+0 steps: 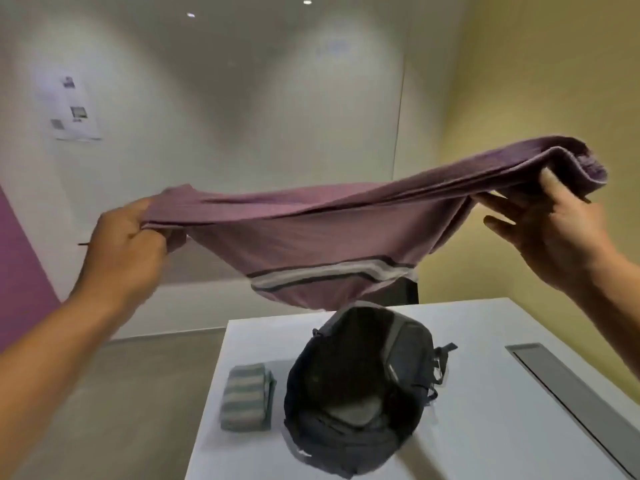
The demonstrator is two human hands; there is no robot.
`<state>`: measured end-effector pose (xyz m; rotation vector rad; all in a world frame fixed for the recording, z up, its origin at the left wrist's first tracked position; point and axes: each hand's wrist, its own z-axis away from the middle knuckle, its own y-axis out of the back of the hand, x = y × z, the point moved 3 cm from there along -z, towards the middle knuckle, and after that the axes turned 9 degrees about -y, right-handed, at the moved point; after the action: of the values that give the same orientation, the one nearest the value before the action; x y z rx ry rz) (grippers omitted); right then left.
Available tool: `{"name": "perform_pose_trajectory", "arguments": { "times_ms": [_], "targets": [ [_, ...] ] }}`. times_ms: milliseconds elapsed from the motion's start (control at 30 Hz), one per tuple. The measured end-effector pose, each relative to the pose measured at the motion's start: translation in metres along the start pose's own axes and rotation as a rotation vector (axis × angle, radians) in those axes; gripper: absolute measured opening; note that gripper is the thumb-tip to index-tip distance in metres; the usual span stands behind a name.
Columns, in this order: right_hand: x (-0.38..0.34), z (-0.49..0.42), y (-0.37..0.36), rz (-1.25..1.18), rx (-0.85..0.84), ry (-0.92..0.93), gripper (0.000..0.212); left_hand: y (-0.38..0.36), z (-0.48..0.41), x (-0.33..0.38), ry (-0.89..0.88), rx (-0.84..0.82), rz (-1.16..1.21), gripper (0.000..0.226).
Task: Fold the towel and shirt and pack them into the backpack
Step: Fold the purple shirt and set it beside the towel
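Your left hand (128, 233) clenches one end, your right hand (550, 230) thumb-pinches the other, fingers (500, 226) splayed, holding the mauve striped fabric shirt (311, 230) spread between them for folding; open dark fabric backpack (356, 386) and folded grey striped towel (247, 396) wait below.

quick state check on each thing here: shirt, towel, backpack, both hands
shirt: held up in the air, partly folded, sagging
towel: folded, lying on the table beside the backpack
backpack: open, on the table
left hand: grips the shirt
right hand: holds the shirt
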<state>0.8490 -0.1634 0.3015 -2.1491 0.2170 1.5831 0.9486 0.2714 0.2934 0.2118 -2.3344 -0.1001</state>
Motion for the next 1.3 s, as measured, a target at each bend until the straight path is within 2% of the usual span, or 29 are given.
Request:
{"name": "perform_pose_trajectory", "arguments": {
  "times_ms": [100,200,267,333,400,467,567,600,633,667,767,833,900,967,1067,1133,1167,1233,1267,1300],
  "targets": [
    [0.063,0.056,0.036,0.043,0.077,-0.106,0.063,0.014,0.091,-0.03,0.04,-0.199,-0.078,0.051],
    [0.142,0.125,0.076,0.126,0.129,-0.275,0.059,0.024,0.185,-0.057,0.175,-0.356,-0.131,0.042],
    [0.193,0.173,0.101,0.236,0.146,-0.404,0.06,0.028,0.243,-0.083,0.337,-0.513,-0.21,0.049],
    [0.236,0.214,0.119,0.386,0.188,-0.482,0.048,0.029,0.301,-0.122,0.425,-0.727,-0.392,0.046],
    [0.268,0.246,0.133,0.583,0.205,-0.534,0.053,0.029,0.357,-0.158,0.503,-0.858,-0.5,0.048],
    [0.288,0.269,0.137,0.719,0.173,-0.618,0.052,0.026,0.402,-0.181,0.542,-0.907,-0.488,0.055],
    [0.306,0.287,0.137,0.685,0.113,-0.716,0.061,0.024,0.442,-0.197,0.585,-0.951,-0.457,0.061],
    [0.31,0.289,0.138,0.656,0.117,-0.731,0.057,0.023,0.45,-0.199,0.595,-0.935,-0.425,0.071],
    [0.314,0.291,0.138,0.635,0.094,-0.72,0.043,0.022,0.458,-0.202,0.617,-0.911,-0.398,0.085],
    [0.316,0.293,0.137,0.673,0.041,-0.713,0.027,0.023,0.466,-0.204,0.646,-0.89,-0.38,0.096],
    [0.322,0.295,0.141,0.922,-0.234,-0.636,0.027,0.027,0.48,-0.206,0.67,-0.89,-0.356,0.103],
    [0.325,0.298,0.142,1.081,-0.513,-0.54,0.036,0.027,0.483,-0.203,0.656,-1.026,-0.356,0.082],
    [0.336,0.303,0.149,1.282,-0.776,-0.411,0.044,0.026,0.483,-0.198,0.661,-1.185,-0.4,0.047],
    [0.343,0.304,0.149,1.374,-0.938,-0.297,0.043,0.027,0.486,-0.197,0.66,-1.305,-0.465,0.026],
    [0.343,0.306,0.148,1.44,-1.081,-0.335,0.036,0.029,0.486,-0.191,0.68,-1.426,-0.519,0.01],
    [0.348,0.312,0.157,1.468,-1.096,-0.451,0.039,0.032,0.487,-0.191,0.749,-1.449,-0.487,0.023],
    [0.35,0.316,0.16,1.463,-1.09,-0.554,0.045,0.031,0.487,-0.19,0.789,-1.448,-0.462,0.023],
    [0.355,0.318,0.159,1.463,-1.105,-0.638,0.066,0.029,0.487,-0.19,0.846,-1.416,-0.406,0.016],
    [0.356,0.318,0.154,1.443,-1.08,-0.66,0.058,0.028,0.487,-0.191,0.858,-1.378,-0.38,0.012],
    [0.355,0.318,0.149,1.408,-1.052,-0.671,0.039,0.027,0.488,-0.191,0.867,-1.331,-0.357,0.011]
  ]
}}
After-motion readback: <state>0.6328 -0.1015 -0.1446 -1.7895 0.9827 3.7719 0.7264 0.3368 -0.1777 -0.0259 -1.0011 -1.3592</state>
